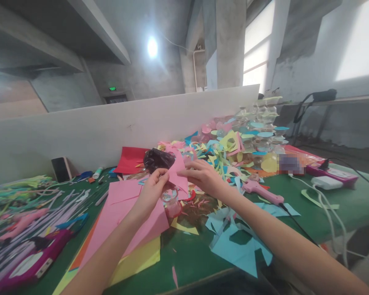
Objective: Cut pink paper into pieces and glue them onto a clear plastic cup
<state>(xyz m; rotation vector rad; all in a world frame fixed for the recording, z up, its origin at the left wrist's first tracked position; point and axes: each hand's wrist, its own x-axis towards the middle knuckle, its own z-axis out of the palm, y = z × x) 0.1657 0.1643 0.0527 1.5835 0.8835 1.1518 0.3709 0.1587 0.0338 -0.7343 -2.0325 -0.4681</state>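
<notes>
A piece of pink paper is held up over the table between my two hands. My left hand pinches its left edge, thumb and fingers closed. On the other side, my right hand has its fingers closed at the right edge of the same paper; its thumb is hidden. Just below the paper stands a small clear glass jar, partly covered by my left fingers. Larger pink sheets lie stacked under my left forearm, over yellow and orange ones. A crumpled black plastic bag is behind the paper.
Colourful paper scraps pile up at the back, by stacked clear jars. A pink glue gun with a cord lies right, near blue cut paper. Purple power strips and many thin stems cover the left.
</notes>
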